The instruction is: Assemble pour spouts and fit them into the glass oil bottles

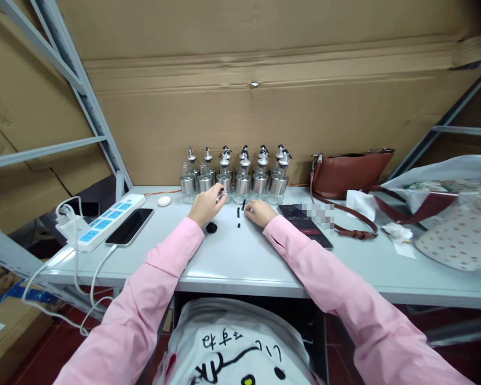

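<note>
My left hand (208, 205) is closed in a pinch in front of the bottles. A small silvery piece shows at its fingertips, too small to name. My right hand (260, 213) rests on the table with its fingers curled together beside small black pieces (238, 213); whatever they may hold is hidden. Below my left hand lies a round black cap (211, 228). Two rows of glass bottles with metal sleeves (242, 184) stand behind both hands. Most carry pourer spouts (263, 156); a front-left bottle (187, 185) and its neighbour have bare necks.
On the left are a power strip (112, 220), a charging phone (130, 227) and a white round object (164, 201). To the right lie a dark phone or tablet (304, 224), a brown handbag (350, 172), tissues (398, 232) and a dotted bag (460, 235). Cardboard (272, 112) lines the back.
</note>
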`<state>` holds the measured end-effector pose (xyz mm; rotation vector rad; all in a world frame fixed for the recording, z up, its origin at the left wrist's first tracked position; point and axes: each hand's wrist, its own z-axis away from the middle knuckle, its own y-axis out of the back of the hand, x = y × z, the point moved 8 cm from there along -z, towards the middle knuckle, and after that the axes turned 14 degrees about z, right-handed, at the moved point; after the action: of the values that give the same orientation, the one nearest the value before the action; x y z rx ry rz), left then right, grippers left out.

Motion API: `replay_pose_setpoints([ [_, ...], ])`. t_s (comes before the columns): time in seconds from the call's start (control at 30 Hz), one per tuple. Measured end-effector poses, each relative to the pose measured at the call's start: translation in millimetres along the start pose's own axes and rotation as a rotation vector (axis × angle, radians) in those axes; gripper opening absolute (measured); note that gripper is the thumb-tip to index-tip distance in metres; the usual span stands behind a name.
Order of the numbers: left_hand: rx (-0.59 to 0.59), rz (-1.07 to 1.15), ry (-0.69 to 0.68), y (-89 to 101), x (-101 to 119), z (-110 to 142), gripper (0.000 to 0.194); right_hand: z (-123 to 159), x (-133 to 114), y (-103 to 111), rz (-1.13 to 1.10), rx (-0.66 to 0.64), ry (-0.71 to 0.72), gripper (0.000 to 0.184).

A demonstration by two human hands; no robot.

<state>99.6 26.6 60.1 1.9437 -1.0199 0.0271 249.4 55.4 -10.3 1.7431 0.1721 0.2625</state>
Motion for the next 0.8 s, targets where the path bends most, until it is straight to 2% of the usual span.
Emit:
replay_pose_setpoints([
  [0.13,-0.002,-0.003,-0.003,-0.1,0.3,-0.3,0.016,2.8,1.9,4.4,0.012,0.008,-0.028,0.021],
  [0.3,-0.004,0.003,-0.007,-0.2,0.9,-0.1,0.017,2.8,3.1,2.4,0.032,0.037,-0.032,0.042],
  [0.43,-0.015,0.003,0.001,-1.3,0.7,-0.2,0.017,1.3,4.0,-7.0,0.036,-0.001,-0.017,0.048],
  [0.53,-0.018,-0.003,0.008,-1.7,0.3,-0.6,0.017,-0.2,6.7,-7.1,0.024,-0.003,-0.017,0.043],
  [0.7,-0.019,0.003,-0.007,-1.7,1.5,-0.3,0.018,-2.8,5.2,-0.2,-0.04,0.003,0.038,0.017],
  [0.8,-0.008,0.012,-0.031,-0.5,2.9,0.1,0.018,-3.2,3.0,2.2,-0.08,0.002,0.06,0.019],
])
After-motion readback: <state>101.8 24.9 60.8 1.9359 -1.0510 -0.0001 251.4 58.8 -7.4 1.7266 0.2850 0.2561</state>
